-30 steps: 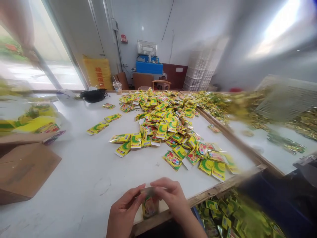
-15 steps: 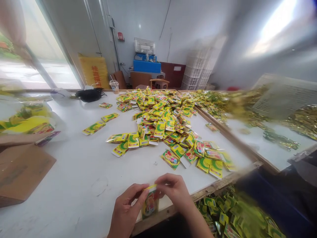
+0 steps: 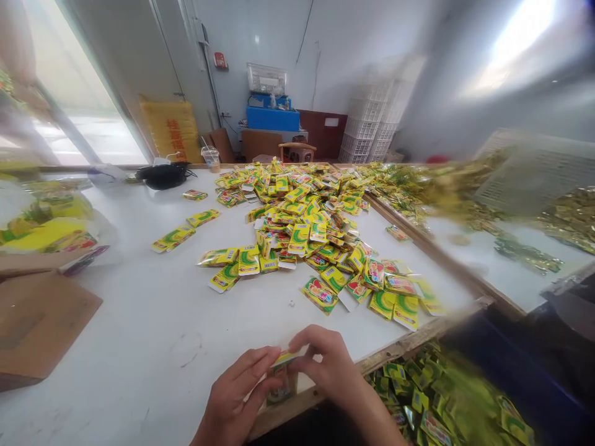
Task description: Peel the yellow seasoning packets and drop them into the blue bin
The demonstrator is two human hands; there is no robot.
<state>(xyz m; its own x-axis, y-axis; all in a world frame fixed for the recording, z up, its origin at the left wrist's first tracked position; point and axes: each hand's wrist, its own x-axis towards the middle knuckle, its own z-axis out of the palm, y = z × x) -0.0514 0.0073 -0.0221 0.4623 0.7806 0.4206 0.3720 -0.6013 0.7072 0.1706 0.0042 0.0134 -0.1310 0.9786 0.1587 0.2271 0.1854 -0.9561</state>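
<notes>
A small yellow-and-green box [image 3: 282, 383] stands at the table's front edge, its top between my hands. My left hand [image 3: 244, 387] holds it from the left, fingers bent around its upper corner. From the right, my right hand [image 3: 325, 362] pinches the top edge with thumb and forefinger. Part of the box is hidden by my fingers. Beyond my hands, a large heap of similar flat boxes [image 3: 300, 238] spreads over the white table [image 3: 153, 334].
On the left lies an open cardboard box [image 3: 41, 328]. A black object [image 3: 162, 176] and a plastic cup [image 3: 211, 158] are at the far edge. A wooden divider [image 3: 418, 248] runs on the right. Below the front edge are many more boxes [image 3: 418, 396].
My left fingers have shifted over the top of the box, and my right thumb and forefinger are bent more. The view has shifted slightly.
</notes>
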